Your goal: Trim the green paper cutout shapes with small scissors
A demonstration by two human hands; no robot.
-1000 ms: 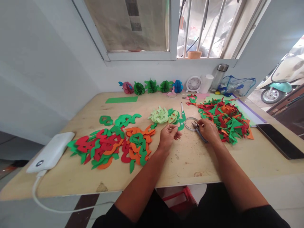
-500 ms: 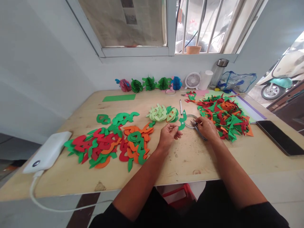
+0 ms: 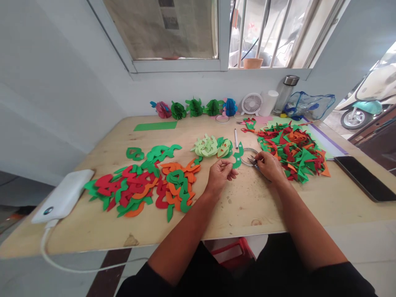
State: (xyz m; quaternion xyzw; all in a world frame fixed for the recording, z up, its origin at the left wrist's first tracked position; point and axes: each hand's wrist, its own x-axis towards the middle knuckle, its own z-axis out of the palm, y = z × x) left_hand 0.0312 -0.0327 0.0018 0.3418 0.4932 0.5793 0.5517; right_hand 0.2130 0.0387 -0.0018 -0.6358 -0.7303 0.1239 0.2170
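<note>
The right hand [image 3: 269, 166] grips pliers [image 3: 253, 161], a ring [image 3: 242, 159] beside it. The left hand [image 3: 221, 171] is pinched together, green paper [image 3: 240, 154] just beyond.

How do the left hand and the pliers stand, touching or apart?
Apart. The head view shows tabletop between the left hand and the pliers, which the right hand holds.

White-patched green paper piece [image 3: 240, 152]
</note>
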